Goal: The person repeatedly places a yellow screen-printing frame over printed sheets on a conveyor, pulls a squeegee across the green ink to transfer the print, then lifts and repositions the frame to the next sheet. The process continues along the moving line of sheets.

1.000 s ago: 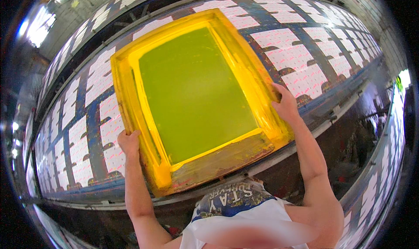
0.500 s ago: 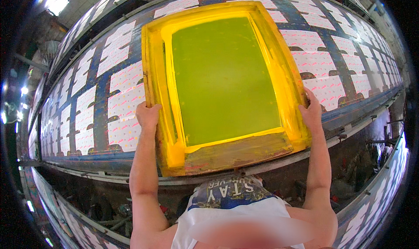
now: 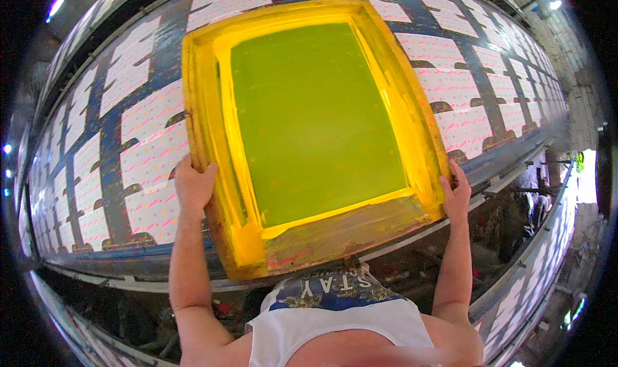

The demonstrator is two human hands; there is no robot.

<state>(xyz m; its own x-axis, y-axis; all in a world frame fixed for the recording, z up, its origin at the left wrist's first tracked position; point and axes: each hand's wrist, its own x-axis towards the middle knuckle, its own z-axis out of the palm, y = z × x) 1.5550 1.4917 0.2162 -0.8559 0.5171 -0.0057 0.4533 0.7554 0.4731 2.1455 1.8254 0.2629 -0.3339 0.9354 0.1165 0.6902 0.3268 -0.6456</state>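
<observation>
A large screen-printing frame (image 3: 313, 119) spans the middle of the view, tilted a little, with a green mesh and thick yellow ink around its inner border. My left hand (image 3: 195, 185) is closed on its left side rail near the lower corner, thumb on top. On the opposite rail my right hand (image 3: 456, 190) grips the lower right side, fingers wrapped round the outer edge. White cut fabric pieces (image 3: 154, 167) with small pink print lie on the long table on both sides of the frame. Whatever is beneath the frame is hidden.
The long dark blue table (image 3: 112, 206) runs left to right, with a metal rail (image 3: 418, 237) along its near edge. A second table (image 3: 515, 302) with similar pieces stands behind me at the lower right. A brick wall (image 3: 576, 84) is at the far right.
The view has turned, and the frame and both hands now appear further left. The frame's lower left corner sits lower in view. Both hands keep their hold on the side rails.
</observation>
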